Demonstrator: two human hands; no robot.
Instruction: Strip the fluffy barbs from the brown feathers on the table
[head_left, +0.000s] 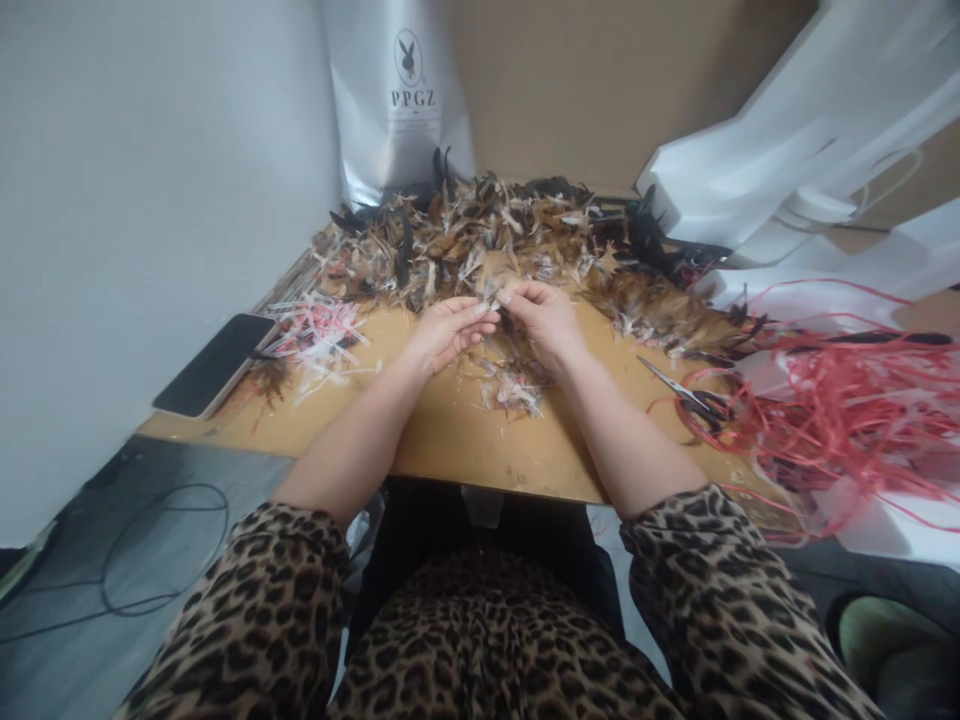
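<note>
My left hand (454,332) and my right hand (546,318) meet over the middle of the table, fingertips almost touching. Between them is a small brown feather (496,268), its pale quill end pinched in the fingers of both hands. Part of that quill is hidden by my fingertips. Just beyond spreads a wide heap of brown and black feathers (457,230). Below my hands lies a little pile of pale feather scraps (516,392).
A phone (215,365) lies at the left edge beside pink and white strips (315,330). Scissors (686,390) rest on the right, next to a tangle of red strips (862,410). Behind the heap stands a silver bag (405,140); white bags (765,150) are at right.
</note>
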